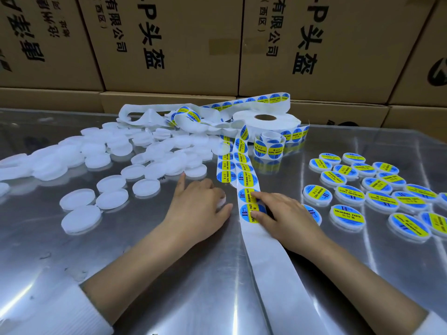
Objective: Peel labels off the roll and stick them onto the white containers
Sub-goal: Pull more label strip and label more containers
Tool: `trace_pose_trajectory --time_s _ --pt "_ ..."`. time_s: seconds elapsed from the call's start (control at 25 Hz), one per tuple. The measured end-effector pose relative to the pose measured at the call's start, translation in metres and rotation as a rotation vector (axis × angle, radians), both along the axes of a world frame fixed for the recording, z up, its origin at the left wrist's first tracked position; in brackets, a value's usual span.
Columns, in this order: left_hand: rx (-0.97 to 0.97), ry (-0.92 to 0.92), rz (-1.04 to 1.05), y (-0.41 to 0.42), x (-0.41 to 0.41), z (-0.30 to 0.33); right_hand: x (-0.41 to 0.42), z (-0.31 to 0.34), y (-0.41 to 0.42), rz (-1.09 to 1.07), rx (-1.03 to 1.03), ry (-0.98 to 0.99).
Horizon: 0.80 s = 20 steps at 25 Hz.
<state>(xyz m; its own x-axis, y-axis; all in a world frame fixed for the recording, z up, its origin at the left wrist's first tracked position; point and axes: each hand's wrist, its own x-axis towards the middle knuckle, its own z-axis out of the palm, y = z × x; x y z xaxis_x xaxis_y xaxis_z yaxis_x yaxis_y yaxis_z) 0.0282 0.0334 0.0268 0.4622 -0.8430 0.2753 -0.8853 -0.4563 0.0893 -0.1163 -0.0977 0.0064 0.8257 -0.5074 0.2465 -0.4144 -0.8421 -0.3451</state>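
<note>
Cardboard boxes point(169, 44) are lining the wall behind a shiny tabletop point(169, 274). The roll point(266, 119) is sitting at the back, its strip point(263, 250) trailing toward us between bare white containers point(79, 218) and labelled ones point(348, 216). The left hand point(196, 209) is cupping a white container point(221, 201), forefinger stretched out. The right hand point(287, 216) is lying flat, fingers pressing a label point(249, 212) on the strip.

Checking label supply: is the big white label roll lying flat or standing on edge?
Flat: the big white label roll shows its brown core hole facing up.
</note>
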Motion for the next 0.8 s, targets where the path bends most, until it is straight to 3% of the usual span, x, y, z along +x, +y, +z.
trace_pose_trajectory --time_s 0.2,0.56,0.8 --pt "-0.174 0.295 -0.279 -0.01 -0.016 -0.012 0.001 -0.001 0.001 -0.001 0.0 -0.037" --pt "-0.223 0.313 -0.309 -0.014 -0.012 -0.026 -0.002 0.001 0.005 0.007 0.111 -0.163" --pt "-0.144 0.26 -0.359 -0.011 -0.011 -0.023 -0.004 0.003 0.004 0.037 0.009 -0.174"
